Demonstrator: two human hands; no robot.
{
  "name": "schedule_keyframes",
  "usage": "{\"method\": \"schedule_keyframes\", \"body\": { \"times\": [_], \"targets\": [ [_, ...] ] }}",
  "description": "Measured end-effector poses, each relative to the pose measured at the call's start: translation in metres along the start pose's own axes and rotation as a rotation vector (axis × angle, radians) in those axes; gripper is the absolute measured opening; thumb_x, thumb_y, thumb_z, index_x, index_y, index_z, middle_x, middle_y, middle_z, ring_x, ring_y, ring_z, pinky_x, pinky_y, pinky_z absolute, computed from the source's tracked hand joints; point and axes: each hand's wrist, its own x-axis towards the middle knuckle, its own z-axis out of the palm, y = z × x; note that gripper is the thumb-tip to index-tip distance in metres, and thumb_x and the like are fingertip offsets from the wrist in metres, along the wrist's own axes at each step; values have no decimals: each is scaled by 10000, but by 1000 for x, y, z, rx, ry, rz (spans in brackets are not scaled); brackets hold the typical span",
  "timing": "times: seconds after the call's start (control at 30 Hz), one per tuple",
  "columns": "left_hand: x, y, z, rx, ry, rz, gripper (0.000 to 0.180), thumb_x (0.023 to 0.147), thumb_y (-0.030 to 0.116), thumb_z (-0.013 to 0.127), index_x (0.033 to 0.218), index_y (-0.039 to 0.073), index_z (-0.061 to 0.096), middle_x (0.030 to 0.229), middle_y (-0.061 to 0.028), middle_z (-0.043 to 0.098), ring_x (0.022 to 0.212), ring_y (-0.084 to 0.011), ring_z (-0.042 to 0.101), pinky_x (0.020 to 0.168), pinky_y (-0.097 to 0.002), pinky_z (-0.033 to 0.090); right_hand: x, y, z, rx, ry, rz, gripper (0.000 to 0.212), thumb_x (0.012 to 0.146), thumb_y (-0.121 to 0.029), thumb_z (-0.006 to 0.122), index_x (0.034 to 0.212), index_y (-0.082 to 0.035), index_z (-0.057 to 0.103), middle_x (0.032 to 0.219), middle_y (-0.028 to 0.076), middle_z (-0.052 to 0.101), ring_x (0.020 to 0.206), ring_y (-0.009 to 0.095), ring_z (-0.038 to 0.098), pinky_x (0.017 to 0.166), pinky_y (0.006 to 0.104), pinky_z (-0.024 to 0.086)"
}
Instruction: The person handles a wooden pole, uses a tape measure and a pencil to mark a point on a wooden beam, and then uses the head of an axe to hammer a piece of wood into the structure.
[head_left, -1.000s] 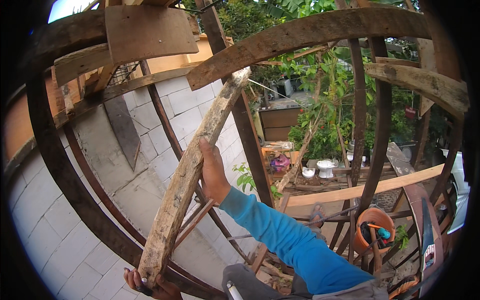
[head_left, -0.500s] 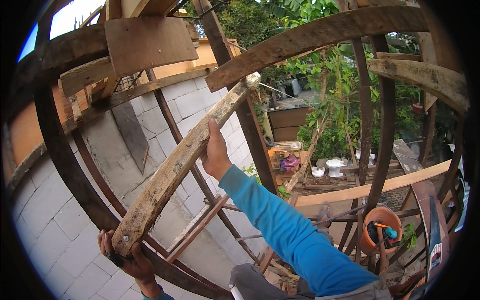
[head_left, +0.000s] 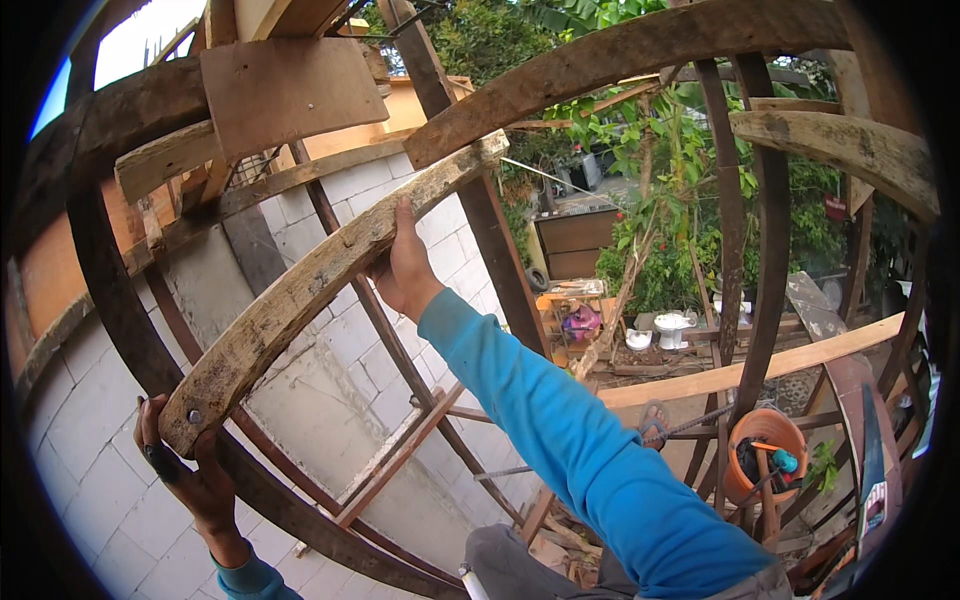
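A rough, weathered piece of lumber (head_left: pixel 300 287) slants from lower left to upper centre, with a bolt or nail head near its lower end. My left hand (head_left: pixel 195 480) cups that lower end, its fingers on one side and thumb on the other. Farther up, my right hand (head_left: pixel 405 265) grips the lumber from below, thumb along its near face; its other fingers are mostly hidden behind. The lumber's upper end lies by a dark upright post (head_left: pixel 500 255), close under the end of a dark horizontal beam (head_left: pixel 620 60).
Dark wooden posts and rails frame the space, with a pale block wall (head_left: pixel 130 490) at left. A plywood piece (head_left: pixel 290 95) hangs at upper left. Lower right, an orange bucket (head_left: pixel 742 455) holds tools beside a light plank (head_left: pixel 720 377). Below stands a white toilet bowl (head_left: pixel 673 330).
The lumber's lower end has risen and shifted left with my left hand, so it slants less steeply. My right hand has moved slightly left and up along with it.
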Motion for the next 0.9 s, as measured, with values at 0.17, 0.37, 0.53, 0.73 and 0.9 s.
{"method": "schedule_keyframes", "body": {
  "times": [0.17, 0.37, 0.53, 0.73, 0.9],
  "targets": [
    [24, -7, -2, -115, 61, -25, 487, 906, 161, 573, 1327, -18, 405, 1274, -150, 477, 1213, -280, 443, 1040, -405, 343, 11, 7, 8, 15, -41, 40, 694, 936, -637, 281, 1286, -52, 407, 1243, 134, 520, 1137, 276, 533, 958, 484, 449],
    [39, -11, -21, -112, 0, 33, 530, 911, 211, 599, 1340, -11, 380, 1261, -148, 470, 1160, -266, 471, 1014, -399, 372, 16, 20, 7, 56, -50, 27, 677, 948, -610, 293, 1304, -42, 386, 1241, 155, 508, 1133, 296, 525, 969, 500, 442],
    [48, 1, 4, -268, 52, 53, 524, 880, 147, 595, 1340, 4, 389, 1323, -186, 444, 1253, -306, 408, 1052, -407, 332, 6, -6, 3, -34, -12, -5, 612, 968, -570, 283, 1278, -57, 406, 1218, 147, 518, 1119, 285, 542, 973, 453, 457],
    [58, 4, 2, -268, -30, 18, 746, 758, -1, 676, 1403, 40, 304, 1338, -157, 393, 1260, -281, 404, 1026, -394, 405, 13, -2, 7, -24, -7, -24, 609, 964, -552, 329, 1317, -57, 373, 1278, 143, 477, 1193, 285, 495, 1029, 466, 424],
    [74, 3, 1, -402, -16, -35, 922, 707, -84, 709, 1451, 75, 188, 1270, -156, 420, 1117, -241, 514, 877, -349, 538, 20, -2, 9, 14, -76, -19, 615, 960, -556, 339, 1328, -64, 362, 1312, 140, 455, 1215, 289, 479, 1051, 469, 402]
  ]
}}
